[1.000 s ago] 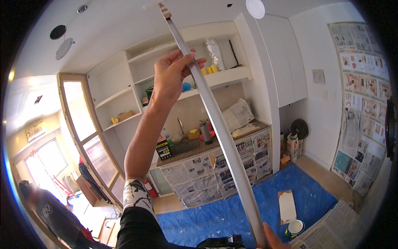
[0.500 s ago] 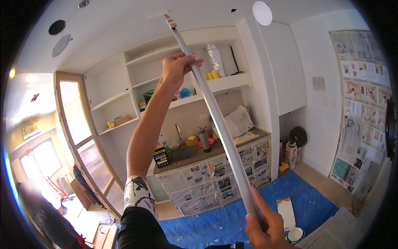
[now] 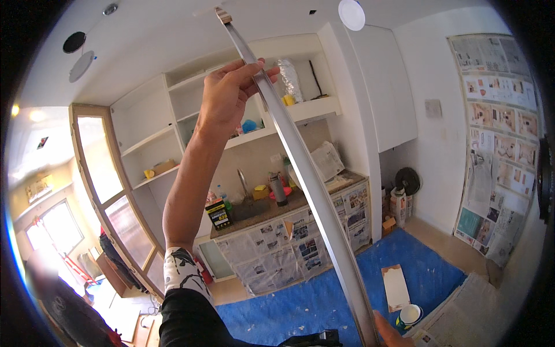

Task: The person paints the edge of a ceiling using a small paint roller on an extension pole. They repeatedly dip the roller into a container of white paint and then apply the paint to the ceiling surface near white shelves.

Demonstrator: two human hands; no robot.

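A long silver-grey metal bar (image 3: 316, 196) slants across the view, from the lower edge up toward the ceiling. Its upper end has a short brown-and-white striped tip (image 3: 223, 15) close to the ceiling; whether they touch I cannot tell. My left hand (image 3: 227, 92) is raised, thumb and fingers closed round the bar's upper part. Low down, my right hand (image 3: 393, 331) presses against the bar's lower part; most of that hand is cut off by the frame edge. Beside the tip, a paler smear shows on the ceiling (image 3: 156, 29).
Blue sheeting (image 3: 260, 315) covers the floor, with a white board (image 3: 395, 289) and paint can (image 3: 410, 315) on it. Ahead stand a newspaper-covered counter (image 3: 266, 254), a black-and-yellow box (image 3: 218, 214) and open shelves (image 3: 144, 141). A round light (image 3: 82, 66) hangs loose; a person (image 3: 72, 309) is at left.
The bar's upper end and my left hand have shifted left in view, the hand now looking larger. My right hand has sunk toward the lower edge, mostly out of frame.
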